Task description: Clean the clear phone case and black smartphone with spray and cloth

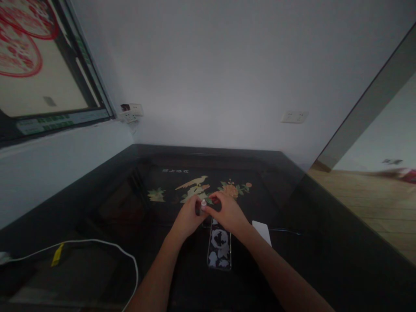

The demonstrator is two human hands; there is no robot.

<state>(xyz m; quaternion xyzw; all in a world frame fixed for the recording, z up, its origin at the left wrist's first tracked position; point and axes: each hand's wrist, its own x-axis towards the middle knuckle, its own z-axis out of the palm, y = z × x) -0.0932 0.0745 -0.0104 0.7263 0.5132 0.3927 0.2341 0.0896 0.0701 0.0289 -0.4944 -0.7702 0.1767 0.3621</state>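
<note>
A small white bottle [203,203] with a narrow top stands upright between my hands, above the middle of the dark table. My left hand [190,218] is closed around its left side, and its lower part is mostly hidden by the fingers. From the other side my right hand [230,213] curls in, its thumb pressed to the bottle and its index finger bent just behind. A phone in a clear case with pale flower shapes [220,249] lies below my hands. Partly behind my right forearm is a flat white item [262,232], its kind unclear.
The glossy black table [107,195] carries a bird-and-flower picture [195,184]. A white cable [97,240] with a yellow tag [57,255] curves across the left side. Beyond the table is a wall with sockets [294,117]; a window [48,78] is at left.
</note>
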